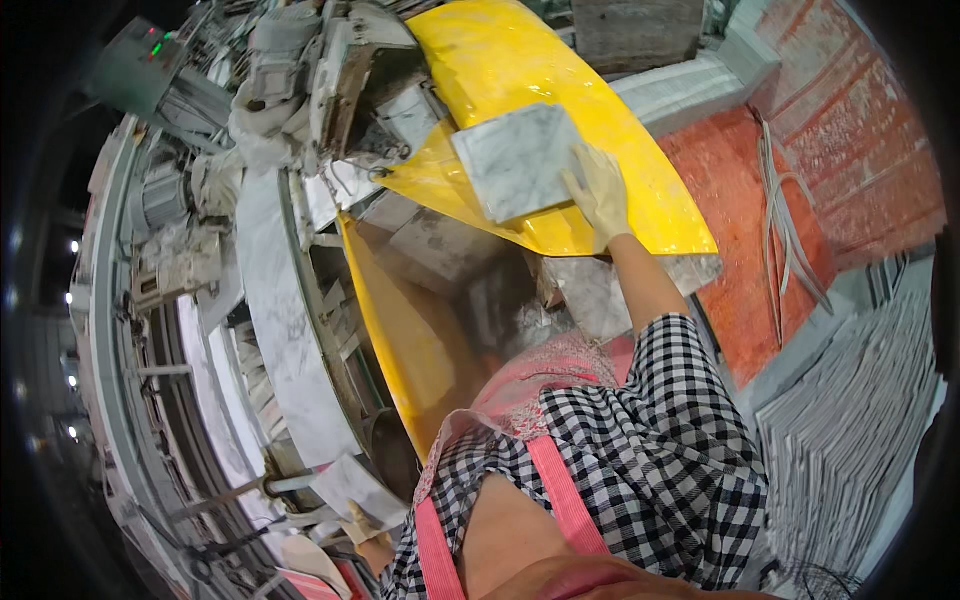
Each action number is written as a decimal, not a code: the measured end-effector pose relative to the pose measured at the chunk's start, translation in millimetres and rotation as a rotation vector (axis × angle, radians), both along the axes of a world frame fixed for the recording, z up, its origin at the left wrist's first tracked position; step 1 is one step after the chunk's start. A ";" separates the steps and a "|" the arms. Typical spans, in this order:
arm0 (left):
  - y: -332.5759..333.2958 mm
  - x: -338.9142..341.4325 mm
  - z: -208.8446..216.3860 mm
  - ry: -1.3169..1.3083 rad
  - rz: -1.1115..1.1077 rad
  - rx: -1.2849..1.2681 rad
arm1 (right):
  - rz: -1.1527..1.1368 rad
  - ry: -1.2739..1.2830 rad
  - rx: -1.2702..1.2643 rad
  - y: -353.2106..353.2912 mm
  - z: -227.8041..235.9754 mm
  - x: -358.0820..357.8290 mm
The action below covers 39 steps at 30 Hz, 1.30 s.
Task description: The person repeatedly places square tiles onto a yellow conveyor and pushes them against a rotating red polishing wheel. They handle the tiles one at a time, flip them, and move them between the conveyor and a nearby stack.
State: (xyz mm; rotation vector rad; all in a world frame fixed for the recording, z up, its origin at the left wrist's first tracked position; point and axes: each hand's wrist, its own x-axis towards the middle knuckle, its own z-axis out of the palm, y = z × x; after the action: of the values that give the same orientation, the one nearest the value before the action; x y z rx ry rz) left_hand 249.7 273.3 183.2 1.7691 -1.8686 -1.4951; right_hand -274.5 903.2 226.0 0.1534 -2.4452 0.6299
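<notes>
In the head view, a white-and-grey marble tile (515, 160) lies at twelve o'clock on a yellow sheet (640, 190). The right hand (602, 197), in a pale glove, rests on the tile's three o'clock edge, fingers stretched out rather than curled. Toward seven o'clock, the left hand (362, 524), also gloved, touches the edge of a second tile (352, 488); it is partly hidden, so I cannot tell how closed it is. A stack of thin slabs (850, 420) stands at four o'clock. At ten o'clock, a grey box (135, 75) shows red and green lights, any markings too small to read.
</notes>
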 end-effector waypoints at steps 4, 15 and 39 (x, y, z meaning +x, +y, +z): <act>44.4 -5.5 22.7 0.102 0.056 0.065 | -0.039 -0.055 -0.005 -2.5 -5.7 -4.5; 153.6 6.2 81.5 0.345 0.153 0.075 | -0.048 -0.091 -0.008 -9.3 -17.1 -10.7; 251.3 -483.6 74.9 0.555 -0.552 0.374 | 0.039 -0.150 -0.478 -13.6 -16.5 -19.7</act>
State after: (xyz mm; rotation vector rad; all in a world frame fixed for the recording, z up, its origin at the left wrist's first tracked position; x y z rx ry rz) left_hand -233.9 524.6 258.1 0.7865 -1.9246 -2.3496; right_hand -294.1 889.6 209.5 -0.0409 -2.3576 1.2589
